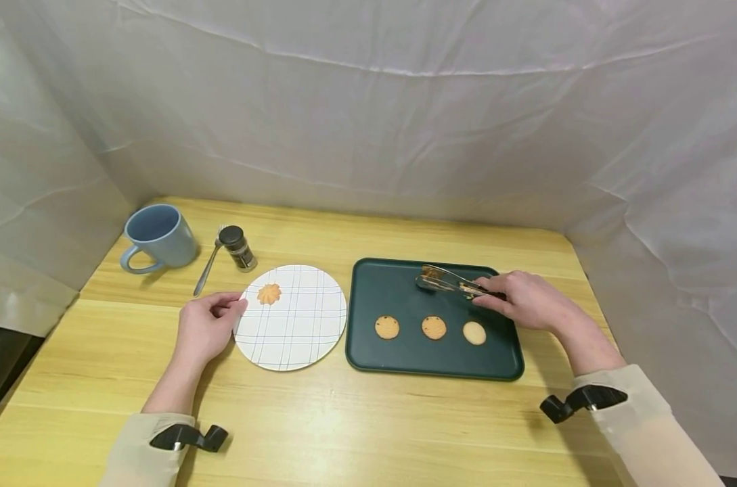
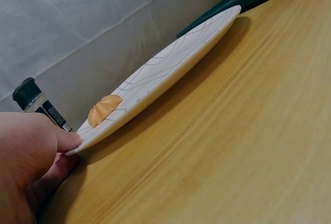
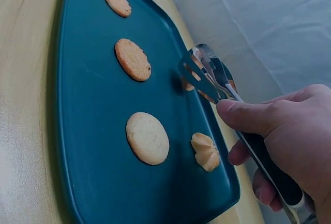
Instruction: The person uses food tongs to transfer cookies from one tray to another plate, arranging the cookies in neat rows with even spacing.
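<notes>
Pinching plate [image 1: 295, 331] rim — left hand [image 1: 205, 328], flower cookie [image 1: 269, 293] on plate | right hand [image 1: 523, 299] curled round tongs [image 1: 450, 281], blades clamping a cookie over green tray [image 1: 405, 362] — three cookies [image 1: 434, 327] below | wooden table [image 1: 344, 426].

We count three round cookies in a row on the dark green tray [image 1: 368, 352]: a chocolate-chip cookie [image 1: 387, 327] at the left, another chocolate-chip cookie [image 1: 434, 327] in the middle and a plain pale cookie [image 1: 474, 333] at the right. We also count two flower-shaped piped cookies, one on the white checked plate [image 1: 307, 345] [image 1: 269, 293] and one near the tray's rim [image 3: 205, 151], and one more cookie between the tips of the metal tongs [image 1: 450, 281], partly hidden. Of everything else we see one each: one tray, one plate, one pair of tongs, one blue mug [image 1: 159, 237], one spoon [image 1: 208, 269], one small spice jar [image 1: 237, 247] with a black cap, plus two hands, left [image 1: 206, 328] and right [image 1: 526, 299].
</notes>
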Motion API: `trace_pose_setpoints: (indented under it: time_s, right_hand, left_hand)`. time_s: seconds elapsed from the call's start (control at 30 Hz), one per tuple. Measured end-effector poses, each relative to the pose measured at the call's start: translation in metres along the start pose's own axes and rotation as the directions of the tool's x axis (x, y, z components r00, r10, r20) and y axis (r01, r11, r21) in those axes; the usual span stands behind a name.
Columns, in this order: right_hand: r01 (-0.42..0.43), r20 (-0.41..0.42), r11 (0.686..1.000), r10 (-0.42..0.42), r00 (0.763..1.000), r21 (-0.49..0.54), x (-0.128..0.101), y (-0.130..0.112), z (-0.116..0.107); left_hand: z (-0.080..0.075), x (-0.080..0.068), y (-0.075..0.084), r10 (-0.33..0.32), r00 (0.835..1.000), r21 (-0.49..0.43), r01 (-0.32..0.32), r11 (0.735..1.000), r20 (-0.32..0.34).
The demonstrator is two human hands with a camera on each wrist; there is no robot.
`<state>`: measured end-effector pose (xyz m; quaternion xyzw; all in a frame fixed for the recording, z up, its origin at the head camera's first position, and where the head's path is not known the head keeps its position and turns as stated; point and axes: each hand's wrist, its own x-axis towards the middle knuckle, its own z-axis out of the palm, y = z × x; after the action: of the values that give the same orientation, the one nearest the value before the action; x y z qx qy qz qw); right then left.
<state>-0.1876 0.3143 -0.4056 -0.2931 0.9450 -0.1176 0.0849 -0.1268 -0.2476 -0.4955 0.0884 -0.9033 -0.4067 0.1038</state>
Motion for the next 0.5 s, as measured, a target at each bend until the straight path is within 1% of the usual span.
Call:
trace_pose_setpoints:
  time_s: [0.23, 0.5]
  right_hand:
    - [0.050, -0.043, 0.999, -0.050, 0.998, -0.008, -0.0002, 0.0016, 0.0003]
    - [0.084, -0.072, 0.996, -0.085, 0.994, -0.020, -0.0008, 0.0018, -0.0004]
  left_hand:
    - [-0.0003, -0.0001, 0.0001, -0.002, 1.000, 0.002, 0.002, 1.000, 0.005]
    - [-0.0001, 0.0000, 0.0003, -0.005, 1.000, 0.000, 0.005, 1.000, 0.002]
